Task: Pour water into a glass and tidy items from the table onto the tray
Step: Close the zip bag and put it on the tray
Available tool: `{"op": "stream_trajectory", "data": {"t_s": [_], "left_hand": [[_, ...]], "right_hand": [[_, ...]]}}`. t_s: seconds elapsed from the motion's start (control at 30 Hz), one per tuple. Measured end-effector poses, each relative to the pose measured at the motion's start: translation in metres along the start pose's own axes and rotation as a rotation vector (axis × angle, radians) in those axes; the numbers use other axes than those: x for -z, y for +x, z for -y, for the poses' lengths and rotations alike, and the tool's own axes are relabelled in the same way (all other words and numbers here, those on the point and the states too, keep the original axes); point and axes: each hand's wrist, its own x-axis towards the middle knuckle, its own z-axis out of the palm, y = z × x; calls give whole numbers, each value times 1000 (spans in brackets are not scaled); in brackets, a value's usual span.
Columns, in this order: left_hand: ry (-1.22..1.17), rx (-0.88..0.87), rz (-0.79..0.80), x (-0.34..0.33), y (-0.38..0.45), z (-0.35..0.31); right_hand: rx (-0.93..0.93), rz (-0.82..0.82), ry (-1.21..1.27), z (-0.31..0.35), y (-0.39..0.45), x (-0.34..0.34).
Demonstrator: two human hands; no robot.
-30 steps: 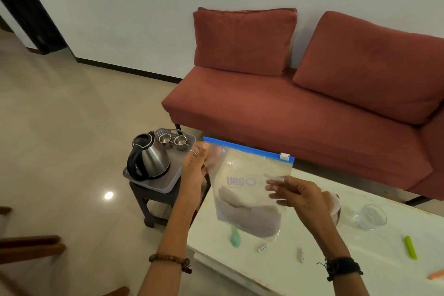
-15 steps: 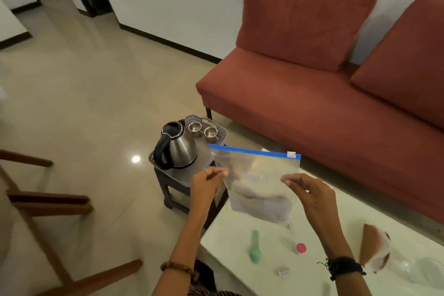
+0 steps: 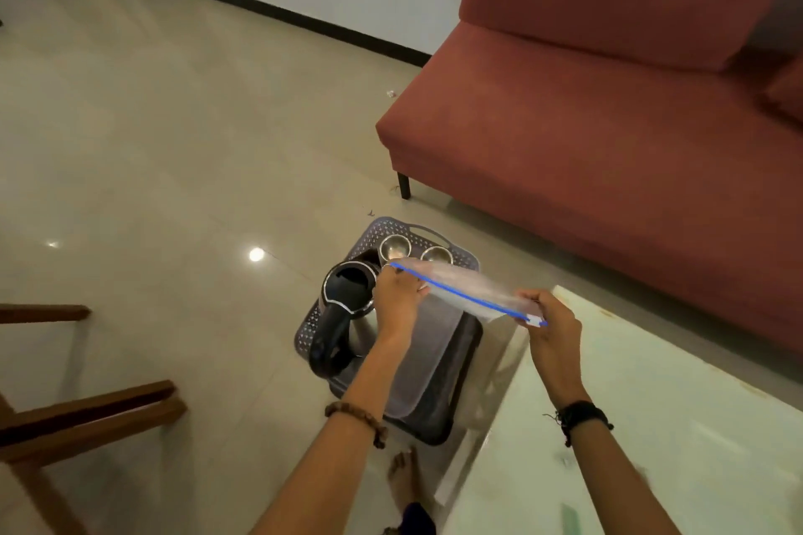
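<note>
Nearest, the left hand [image 3: 397, 300] and right hand [image 3: 551, 330] pinch the ends of a zip bag [image 3: 465, 289], held flat above the tray [image 3: 417, 365]. Beneath sits the kettle [image 3: 347, 308]; two steel cups [image 3: 394, 247] stand behind, partly covered by the bag. The sofa [image 3: 608, 135] lies beyond.

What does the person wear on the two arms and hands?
Both forearms are bare, with no sleeves. The left wrist carries a brown beaded bracelet. The right wrist carries a black band with short loose threads. No glove covers the left hand or the right hand.
</note>
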Motion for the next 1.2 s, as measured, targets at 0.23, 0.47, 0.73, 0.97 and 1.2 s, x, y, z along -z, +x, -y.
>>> {"op": "stream_trajectory", "data": {"t_s": [0.23, 0.47, 0.73, 0.97, 1.2], "left_hand": [[67, 103, -42, -4, 63, 36], [-99, -27, 3, -25, 74, 74], [215, -164, 104, -15, 94, 146], [301, -122, 118, -19, 109, 157], [309, -131, 20, -29, 130, 147]], "right_hand": [[-17, 79, 62, -40, 48, -76], [-102, 108, 117, -86, 73, -109], [-217, 185, 1, -124, 71, -118], [-94, 288, 36, -116, 92, -147], [101, 372, -333, -98, 114, -166]]}}
